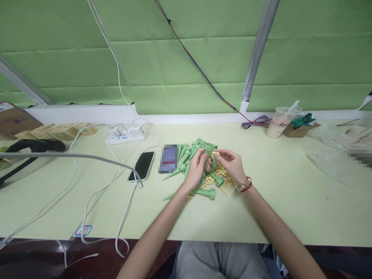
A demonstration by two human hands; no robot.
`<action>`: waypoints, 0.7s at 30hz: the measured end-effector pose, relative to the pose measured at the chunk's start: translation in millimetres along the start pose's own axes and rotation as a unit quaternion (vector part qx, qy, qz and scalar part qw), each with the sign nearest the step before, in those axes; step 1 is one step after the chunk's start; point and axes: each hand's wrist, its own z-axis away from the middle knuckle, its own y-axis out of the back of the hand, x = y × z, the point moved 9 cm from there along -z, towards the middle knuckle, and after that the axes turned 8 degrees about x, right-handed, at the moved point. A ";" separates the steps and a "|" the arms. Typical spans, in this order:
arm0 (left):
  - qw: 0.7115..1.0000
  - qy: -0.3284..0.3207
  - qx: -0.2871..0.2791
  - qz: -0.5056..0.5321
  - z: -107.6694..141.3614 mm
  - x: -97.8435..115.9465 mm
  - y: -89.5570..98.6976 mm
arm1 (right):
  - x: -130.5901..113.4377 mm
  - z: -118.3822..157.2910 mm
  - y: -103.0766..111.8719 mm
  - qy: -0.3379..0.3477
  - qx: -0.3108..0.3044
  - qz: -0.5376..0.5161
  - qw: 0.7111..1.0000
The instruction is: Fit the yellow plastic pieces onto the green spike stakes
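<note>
My left hand is wrapped round a green plastic spike, its wide hollow end pointing up. Close beside it, my right hand pinches a small yellow plastic piece against or near the spike's side; whether the two touch is hard to make out. Beneath both hands lies a heap of green spikes, tapered with capped ends. Many small yellow plastic pieces are scattered under my right hand. One more green spike lies on its side nearer to me, partly behind my left wrist.
Left of the heap lie a phone and a blurred dark rectangle. White cables trail from a power strip across the table. A drink cup, a small cardboard box and clear plastic bags stand at right.
</note>
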 end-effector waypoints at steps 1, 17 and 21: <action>1.000 0.001 -0.002 -0.002 0.0 -0.5 0.0 | 1.0 0.1 0.6 -0.008 0.003 0.005 1.000; 1.000 0.014 -0.005 -0.002 -2.1 -0.3 0.9 | 7.0 -3.0 1.8 -0.047 -0.017 0.004 0.999; 1.000 0.014 -0.006 -0.007 -1.7 -0.7 1.1 | 5.8 -4.0 4.0 -0.031 -0.009 0.021 0.999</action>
